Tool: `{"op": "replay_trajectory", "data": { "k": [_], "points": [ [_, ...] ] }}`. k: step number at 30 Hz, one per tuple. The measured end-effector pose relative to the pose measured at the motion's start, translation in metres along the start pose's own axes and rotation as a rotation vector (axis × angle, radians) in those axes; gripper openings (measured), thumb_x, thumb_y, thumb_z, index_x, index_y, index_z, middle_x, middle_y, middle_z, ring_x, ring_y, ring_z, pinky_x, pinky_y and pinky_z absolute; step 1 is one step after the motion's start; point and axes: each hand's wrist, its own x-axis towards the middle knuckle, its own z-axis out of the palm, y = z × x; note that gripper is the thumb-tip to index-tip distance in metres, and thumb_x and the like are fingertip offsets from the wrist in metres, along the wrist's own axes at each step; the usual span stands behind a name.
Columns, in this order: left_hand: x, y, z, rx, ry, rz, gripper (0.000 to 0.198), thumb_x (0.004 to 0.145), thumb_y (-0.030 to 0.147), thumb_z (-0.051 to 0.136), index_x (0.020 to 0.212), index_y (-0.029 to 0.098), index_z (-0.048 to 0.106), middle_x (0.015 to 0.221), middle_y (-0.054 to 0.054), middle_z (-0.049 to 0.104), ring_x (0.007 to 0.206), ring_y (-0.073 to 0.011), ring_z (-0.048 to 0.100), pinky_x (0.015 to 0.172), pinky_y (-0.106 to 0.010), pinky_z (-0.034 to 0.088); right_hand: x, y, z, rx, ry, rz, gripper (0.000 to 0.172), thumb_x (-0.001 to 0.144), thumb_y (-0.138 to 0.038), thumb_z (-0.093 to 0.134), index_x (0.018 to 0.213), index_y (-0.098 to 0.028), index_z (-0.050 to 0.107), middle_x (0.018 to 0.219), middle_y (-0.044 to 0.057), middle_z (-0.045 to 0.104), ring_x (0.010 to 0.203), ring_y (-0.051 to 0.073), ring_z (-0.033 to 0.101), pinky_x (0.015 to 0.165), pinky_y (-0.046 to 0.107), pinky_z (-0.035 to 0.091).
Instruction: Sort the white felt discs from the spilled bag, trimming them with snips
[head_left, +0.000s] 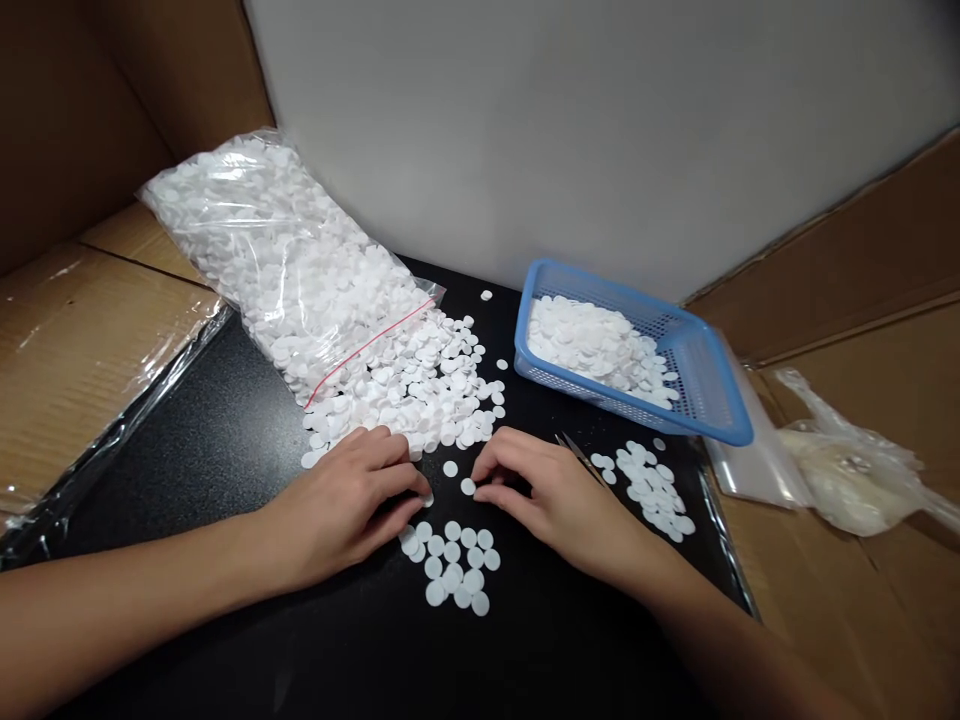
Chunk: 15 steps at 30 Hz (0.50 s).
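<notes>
My left hand (341, 500) lies palm down on the black mat (225, 440), its fingers curled with the tips on a small white disc (427, 497). My right hand (551, 490) rests palm down opposite, fingertips touching another white disc (468, 487). A third single disc (450, 468) lies between the hands and the spilled heap of discs (420, 385). A small cluster of discs (454, 565) sits just below both hands. Metal tweezers (579, 455) lie against the right hand's far side.
An open clear zip bag (277, 250) full of white discs lies at the back left. A blue plastic basket (705, 385) holds more discs at right, with a loose patch of discs (652, 490) before it. Cardboard boxes flank both sides; a crumpled plastic bag (847, 470) lies at right.
</notes>
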Motion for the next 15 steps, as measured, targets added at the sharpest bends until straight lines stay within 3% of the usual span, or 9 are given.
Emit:
{"op": "replay_trajectory", "data": {
  "k": [4, 7, 15],
  "points": [
    [0.002, 0.001, -0.008, -0.119, 0.081, -0.11, 0.018, 0.097, 0.013, 0.045, 0.105, 0.02, 0.06, 0.096, -0.004, 0.063, 0.088, -0.0172, 0.06, 0.077, -0.029, 0.048, 0.002, -0.001, 0.008, 0.043, 0.096, -0.005, 0.017, 0.092, -0.007, 0.052, 0.095, -0.022, 0.059, 0.093, 0.003, 0.066, 0.084, 0.017, 0.064, 0.074, 0.031, 0.053],
    [0.002, 0.002, -0.01, -0.191, 0.108, -0.138, 0.02, 0.097, 0.01, 0.041, 0.106, 0.02, 0.056, 0.098, -0.003, 0.064, 0.088, -0.015, 0.062, 0.077, -0.025, 0.049, 0.002, 0.0, 0.013, 0.086, 0.09, -0.024, 0.026, 0.092, -0.003, 0.047, 0.104, -0.022, 0.059, 0.101, 0.004, 0.067, 0.093, 0.018, 0.065, 0.082, 0.033, 0.054],
    [-0.005, 0.004, -0.001, -0.288, -0.059, -0.061, 0.052, 0.086, -0.002, 0.041, 0.129, 0.026, 0.047, 0.116, -0.004, 0.063, 0.103, -0.0174, 0.062, 0.087, -0.029, 0.05, 0.0, -0.001, 0.013, 0.254, 0.01, 0.023, 0.028, 0.095, -0.004, 0.043, 0.107, -0.023, 0.061, 0.103, 0.003, 0.07, 0.095, 0.016, 0.067, 0.084, 0.031, 0.055]
  ]
}}
